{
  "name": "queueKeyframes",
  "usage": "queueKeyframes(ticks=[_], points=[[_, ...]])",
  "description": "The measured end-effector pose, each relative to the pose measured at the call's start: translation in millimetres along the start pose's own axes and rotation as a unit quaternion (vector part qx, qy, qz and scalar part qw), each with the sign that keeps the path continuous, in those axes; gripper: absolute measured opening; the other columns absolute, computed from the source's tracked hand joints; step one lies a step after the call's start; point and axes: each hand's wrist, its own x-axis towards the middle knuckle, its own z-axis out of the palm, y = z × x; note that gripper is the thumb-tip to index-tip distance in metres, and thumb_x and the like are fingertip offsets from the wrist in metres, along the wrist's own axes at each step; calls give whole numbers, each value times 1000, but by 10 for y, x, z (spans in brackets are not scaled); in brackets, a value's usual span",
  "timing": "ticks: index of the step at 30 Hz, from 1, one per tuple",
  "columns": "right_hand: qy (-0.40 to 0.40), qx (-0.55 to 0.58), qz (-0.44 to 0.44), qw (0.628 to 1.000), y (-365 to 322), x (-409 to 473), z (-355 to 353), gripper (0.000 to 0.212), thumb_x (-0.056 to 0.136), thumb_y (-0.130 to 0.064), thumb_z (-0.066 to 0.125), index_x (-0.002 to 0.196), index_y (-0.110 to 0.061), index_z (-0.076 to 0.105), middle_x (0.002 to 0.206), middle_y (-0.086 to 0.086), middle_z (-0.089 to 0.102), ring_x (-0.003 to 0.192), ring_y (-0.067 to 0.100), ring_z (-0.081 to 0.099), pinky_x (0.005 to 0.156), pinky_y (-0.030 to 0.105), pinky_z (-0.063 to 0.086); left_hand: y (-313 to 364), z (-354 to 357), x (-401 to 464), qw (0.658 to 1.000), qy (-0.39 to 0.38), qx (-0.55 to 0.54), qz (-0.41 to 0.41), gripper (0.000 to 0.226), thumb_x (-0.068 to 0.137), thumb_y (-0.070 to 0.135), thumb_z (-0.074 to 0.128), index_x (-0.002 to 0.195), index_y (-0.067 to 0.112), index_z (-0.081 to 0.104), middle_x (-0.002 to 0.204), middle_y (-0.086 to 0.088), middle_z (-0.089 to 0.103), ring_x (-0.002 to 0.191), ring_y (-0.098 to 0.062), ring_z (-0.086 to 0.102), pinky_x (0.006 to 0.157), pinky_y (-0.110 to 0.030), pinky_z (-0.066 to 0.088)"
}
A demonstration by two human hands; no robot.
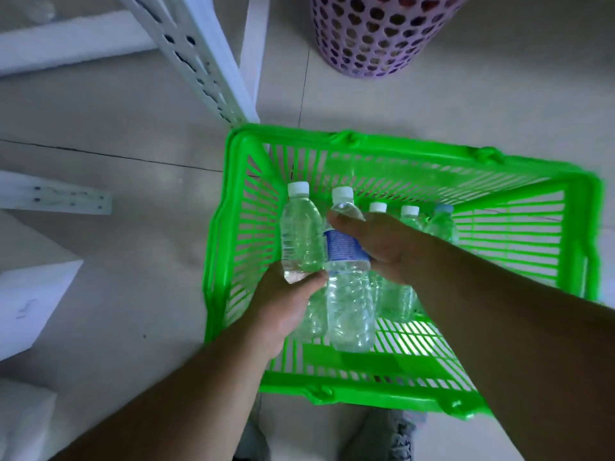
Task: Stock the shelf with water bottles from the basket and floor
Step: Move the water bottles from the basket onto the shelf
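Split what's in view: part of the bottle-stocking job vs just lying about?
Job:
- unlabelled bottle, held by left hand
- blue-label bottle, held by right hand
- bottles left in basket
- green basket
- white shelf frame

Lying about:
- purple hamper
- white box
- loose white bracket

Both hands reach into a green basket (pixel 382 151) standing on a pale tiled floor (pixel 133 134). The left hand (pixel 286 304) holds the base of an unlabelled bottle (pixel 301 234), tilted, white cap up. Touching it, a blue-labelled bottle (pixel 347 284) is held about its middle by the right hand (pixel 382 244). Three more capped bottles (pixel 411 217) stand behind the right hand. A white shelf frame (pixel 206 61) rises at upper left; a purple perforated bin (pixel 376 31) stands beyond the basket.
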Motion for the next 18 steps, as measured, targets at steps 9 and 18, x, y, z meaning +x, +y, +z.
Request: queueKeyframes(ticks=[9, 18], points=[[75, 63, -63, 993, -965, -1842, 128, 17, 87, -38, 73, 83, -21, 70, 77, 2, 67, 73, 22, 61, 66, 42, 54, 947, -313, -1592, 998, -25, -13, 51, 45, 67, 39, 83, 105, 21, 67, 93, 7, 75, 88, -13, 69, 79, -29, 50], [99, 42, -153, 982, -2074, -4319, 462, 32, 85, -4, 67, 116, -12, 65, 81, 3, 56, 49, 2, 55, 45, 13, 43, 1932, -768, -3945, 993, -51, -26, 101, 33, 79, 21, 81, 106, 14, 63, 92, 6, 73, 81, 3, 67, 77, -17, 49]])
